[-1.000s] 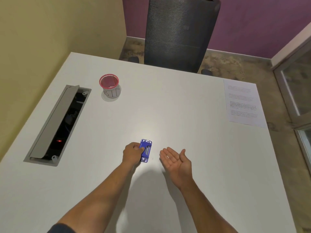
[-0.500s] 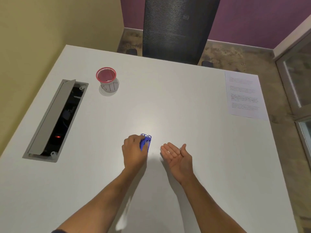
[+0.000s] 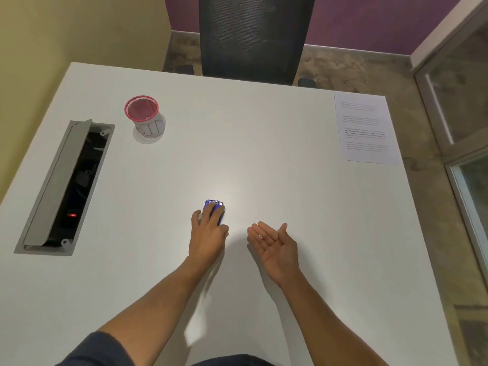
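Note:
A small blue rectangular device (image 3: 221, 216) with metal fittings lies flat on the white table (image 3: 264, 154). My left hand (image 3: 208, 233) lies palm-down over its near part. Two fingers stretch along its top, another finger touches the table to its left, and the thumb sits at its near right corner. Only the device's far end and right edge show. My right hand (image 3: 276, 244) rests palm-up on the table a short way to the right, fingers relaxed and holding nothing.
A red mesh cup (image 3: 144, 116) stands at the far left. An open grey cable hatch (image 3: 66, 186) is sunk into the table's left side. A printed sheet (image 3: 365, 128) lies at the far right edge. A dark mesh chair (image 3: 253, 35) stands behind the table.
My left hand has shifted from gripping the device's left side to lying over its top. My right hand has stayed palm-up. The camera has tilted slightly.

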{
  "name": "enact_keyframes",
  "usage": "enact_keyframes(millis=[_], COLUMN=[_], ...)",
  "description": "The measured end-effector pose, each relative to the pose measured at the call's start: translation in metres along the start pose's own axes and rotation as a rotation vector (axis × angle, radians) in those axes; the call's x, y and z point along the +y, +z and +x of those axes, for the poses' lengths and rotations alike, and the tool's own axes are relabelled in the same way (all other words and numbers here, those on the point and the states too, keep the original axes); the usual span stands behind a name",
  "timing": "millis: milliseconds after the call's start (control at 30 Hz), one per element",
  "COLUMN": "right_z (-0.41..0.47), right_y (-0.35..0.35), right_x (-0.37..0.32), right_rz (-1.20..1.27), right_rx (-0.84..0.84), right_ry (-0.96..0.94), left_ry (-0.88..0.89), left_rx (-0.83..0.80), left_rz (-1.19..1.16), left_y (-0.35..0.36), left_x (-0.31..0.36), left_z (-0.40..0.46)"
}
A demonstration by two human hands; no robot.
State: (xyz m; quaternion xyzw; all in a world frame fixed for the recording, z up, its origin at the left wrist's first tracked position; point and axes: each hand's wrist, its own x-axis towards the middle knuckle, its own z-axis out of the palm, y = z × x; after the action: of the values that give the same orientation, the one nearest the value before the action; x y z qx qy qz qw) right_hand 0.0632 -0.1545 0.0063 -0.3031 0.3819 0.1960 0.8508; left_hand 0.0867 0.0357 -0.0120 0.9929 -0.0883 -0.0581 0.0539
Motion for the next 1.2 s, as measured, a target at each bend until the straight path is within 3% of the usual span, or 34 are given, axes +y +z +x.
enact_keyframes(millis=[700,900,1200], right_z=[0.008,0.005,0.004], right_y=[-0.003,-0.004,-0.004], right_x=[0.004,0.004,0.000], right_rz=[0.015,0.013,0.005], right_rx=[0.017,0.023,0.031], right_ry=[0.021,0.029,0.026], left_ry=[0.164,0.144,0.122], left_rx=[-0.067,-0.136,-0.199], left_rz=[0.184,0.331,0.316], left_y=[0.004,0.004,0.005], left_x=[0.008,0.013,0.019], left_z=[0.008,0.007,0.010])
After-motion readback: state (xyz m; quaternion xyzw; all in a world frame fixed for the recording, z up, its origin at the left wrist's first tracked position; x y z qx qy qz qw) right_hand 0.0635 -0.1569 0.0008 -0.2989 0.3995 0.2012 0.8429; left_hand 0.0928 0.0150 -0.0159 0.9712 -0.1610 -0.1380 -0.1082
